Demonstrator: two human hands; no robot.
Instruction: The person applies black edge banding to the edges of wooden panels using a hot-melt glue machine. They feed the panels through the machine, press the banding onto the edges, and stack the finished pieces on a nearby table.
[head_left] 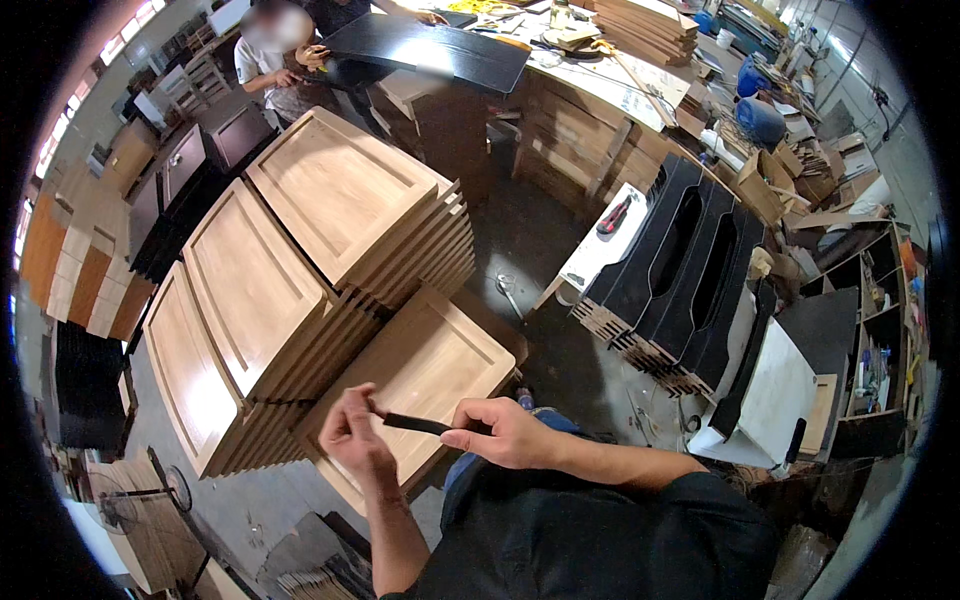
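Observation:
Both my hands hold one thin dark strip point(415, 424) stretched between them, like a folded piece of abrasive paper. My left hand point(355, 435) pinches its left end with curled fingers. My right hand point(500, 433) grips its right end between thumb and fingers. Just beneath my hands lies a light wooden raised-panel door point(430, 365), flat on a low pile. To its upper left stand three tall stacks of the same wooden doors point(290, 260).
A person point(275, 55) at the top left works on a large black panel point(430, 50). Black slotted panels point(680, 280) lean in a row at right, next to a white board with a red-handled tool point(613, 215). Cluttered benches and shelves fill the right side.

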